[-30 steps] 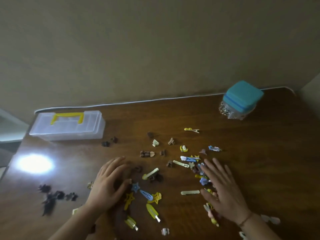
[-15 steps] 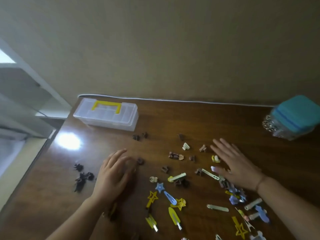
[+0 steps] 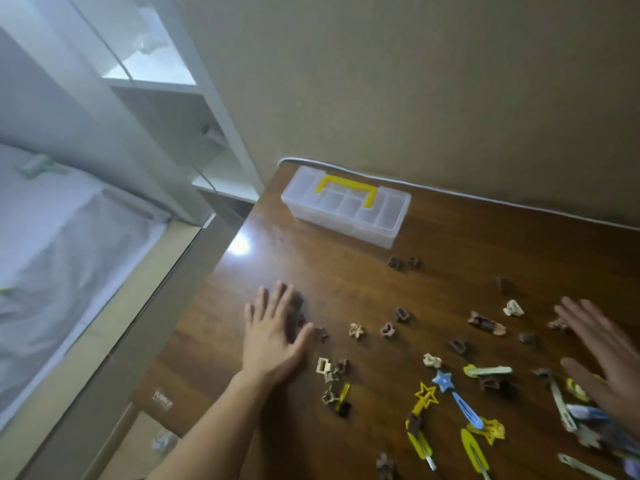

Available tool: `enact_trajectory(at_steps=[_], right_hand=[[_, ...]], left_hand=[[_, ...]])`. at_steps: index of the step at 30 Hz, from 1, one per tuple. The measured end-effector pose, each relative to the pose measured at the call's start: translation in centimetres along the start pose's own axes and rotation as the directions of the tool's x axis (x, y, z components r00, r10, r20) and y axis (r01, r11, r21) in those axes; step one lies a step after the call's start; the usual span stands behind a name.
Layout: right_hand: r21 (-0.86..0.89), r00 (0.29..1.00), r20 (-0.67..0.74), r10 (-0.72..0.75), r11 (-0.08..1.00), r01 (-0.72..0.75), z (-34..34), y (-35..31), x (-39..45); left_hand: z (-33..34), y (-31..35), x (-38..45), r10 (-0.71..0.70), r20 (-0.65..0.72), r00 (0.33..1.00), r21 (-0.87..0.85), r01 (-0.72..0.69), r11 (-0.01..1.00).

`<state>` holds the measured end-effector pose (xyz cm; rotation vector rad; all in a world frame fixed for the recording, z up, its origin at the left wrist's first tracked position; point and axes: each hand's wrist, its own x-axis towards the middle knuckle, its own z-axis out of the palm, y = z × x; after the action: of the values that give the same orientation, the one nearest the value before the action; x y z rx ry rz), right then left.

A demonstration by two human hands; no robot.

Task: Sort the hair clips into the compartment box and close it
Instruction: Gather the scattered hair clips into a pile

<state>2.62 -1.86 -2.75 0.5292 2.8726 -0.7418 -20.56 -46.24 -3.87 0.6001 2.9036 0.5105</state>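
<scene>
A clear compartment box (image 3: 346,209) with a yellow handle (image 3: 347,188) sits shut at the table's far left corner. Several hair clips lie scattered over the brown table: small brown claw clips (image 3: 401,313), a blue star clip (image 3: 444,380), a yellow star clip (image 3: 426,394), a green flat clip (image 3: 491,370). My left hand (image 3: 273,336) lies flat, fingers spread, over some dark claw clips (image 3: 297,311) near the left edge. At the right edge of the view my right hand (image 3: 604,351) hovers with fingers apart above the clips, blurred.
The table's left edge (image 3: 194,299) drops off beside a bed with white sheets (image 3: 52,258). A white cable (image 3: 485,200) runs along the wall at the back of the table. A white shelf (image 3: 166,98) stands at the far left.
The view has swung left, and the teal-lidded jar is out of sight. My left hand has slid leftward onto the dark clips near the table edge. My right hand has shifted to the right border.
</scene>
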Motion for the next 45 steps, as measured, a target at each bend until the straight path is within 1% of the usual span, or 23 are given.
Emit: enact_trajectory(at_steps=[2,4,9,11,13,16,19,22,24,25,27,28,29,30,31,32,34,35,36,38,40,43,45], right_hand=[[0.0,0.999,-0.014,-0.046,0.999,0.046,-0.5,-3.1,1.4],[-0.043,0.993,-0.009,-0.118,0.992,0.118,-0.7,-6.0,3.5],[-0.187,0.921,0.152,-0.36,0.904,0.384,0.7,-14.2,11.0],[-0.215,0.888,0.194,-0.417,0.865,0.453,1.9,-16.8,13.6],[-0.227,0.869,0.243,-0.43,0.846,0.482,3.1,-18.1,15.2],[-0.269,0.84,0.3,-0.452,0.805,0.529,4.0,-17.4,14.7],[-0.244,0.78,0.344,-0.523,0.752,0.612,3.6,-15.1,11.3],[-0.24,0.714,0.4,-0.574,0.687,0.686,3.2,-12.4,6.9],[-0.287,0.71,0.395,-0.583,0.656,0.698,2.8,-11.0,4.7],[-0.299,0.738,0.342,-0.582,0.677,0.673,2.3,-10.4,3.8],[-0.202,0.85,0.123,-0.512,0.826,0.527,0.7,-8.3,1.7],[-0.104,0.913,-0.008,-0.409,0.908,0.406,-0.3,-6.7,0.2],[-0.018,0.954,-0.136,-0.267,0.963,0.267,-1.3,-4.6,-1.8],[0.042,0.967,-0.234,-0.102,0.992,0.115,-2.1,-2.2,-4.3],[0.084,0.953,-0.296,0.07,0.995,-0.047,-2.7,0.2,-7.2],[0.118,0.912,-0.33,0.244,0.969,-0.216,-3.0,2.3,-10.4],[0.184,0.779,-0.345,0.523,0.852,-0.491,-2.4,4.5,-16.3],[0.208,0.727,-0.326,0.604,0.796,-0.568,-1.4,4.7,-18.6],[0.221,0.7,-0.297,0.65,0.76,-0.611,-0.1,4.3,-20.2],[0.203,0.704,-0.249,0.665,0.746,-0.634,2.8,2.8,-21.5],[0.161,0.751,-0.244,0.613,0.789,-0.592,4.9,0.6,-20.8],[0.129,0.85,-0.25,0.464,0.886,-0.446,6.7,-4.0,-17.2],[0.105,0.888,-0.254,0.384,0.923,-0.369,7.4,-7.1,-14.6]], left_hand=[[0.9,2.3,-1.1,0.157,0.065,0.985,-0.021,-0.156,0.987],[2.1,4.8,-2.7,0.308,0.131,0.942,-0.027,-0.308,0.951],[4.4,10.0,-6.0,0.433,0.202,0.878,-0.045,-0.434,0.9],[4.6,10.9,-6.5,0.446,0.205,0.871,-0.071,-0.442,0.894],[4.5,10.8,-6.5,0.428,0.16,0.89,-0.123,-0.412,0.903],[4.1,9.7,-5.1,0.306,0.05,0.951,-0.21,-0.289,0.934],[3.7,9.1,-2.5,0.216,-0.033,0.976,-0.238,-0.218,0.947],[3.9,10.3,-0.5,0.261,-0.016,0.965,-0.231,-0.258,0.938],[4.4,11.8,0.2,0.356,0.009,0.934,-0.198,-0.348,0.916],[4.7,12.3,0.5,0.404,0.022,0.914,-0.188,-0.393,0.9],[5.0,13.0,1.5,0.456,0.049,0.889,-0.188,-0.44,0.878],[5.0,13.1,2.2,0.454,0.057,0.889,-0.197,-0.436,0.878],[4.9,13.1,3.0,0.445,0.062,0.894,-0.206,-0.424,0.882],[4.7,13.0,3.6,0.438,0.068,0.896,-0.214,-0.416,0.884],[4.5,12.8,3.9,0.44,0.081,0.894,-0.227,-0.413,0.882],[4.4,12.7,3.9,0.45,0.101,0.887,-0.25,-0.415,0.875],[4.0,12.4,2.3,0.477,0.111,0.872,-0.314,-0.424,0.849],[3.8,12.2,0.9,0.475,0.097,0.875,-0.342,-0.419,0.841],[3.8,12.1,-0.7,0.463,0.084,0.882,-0.365,-0.405,0.838],[4.1,12.3,-3.8,0.451,0.092,0.888,-0.371,-0.389,0.843],[4.8,13.4,-6.1,0.472,0.12,0.874,-0.357,-0.405,0.842],[6.2,16.1,-7.7,0.493,0.156,0.856,-0.344,-0.421,0.839],[7.0,17.9,-8.4,0.499,0.179,0.848,-0.312,-0.432,0.846]])
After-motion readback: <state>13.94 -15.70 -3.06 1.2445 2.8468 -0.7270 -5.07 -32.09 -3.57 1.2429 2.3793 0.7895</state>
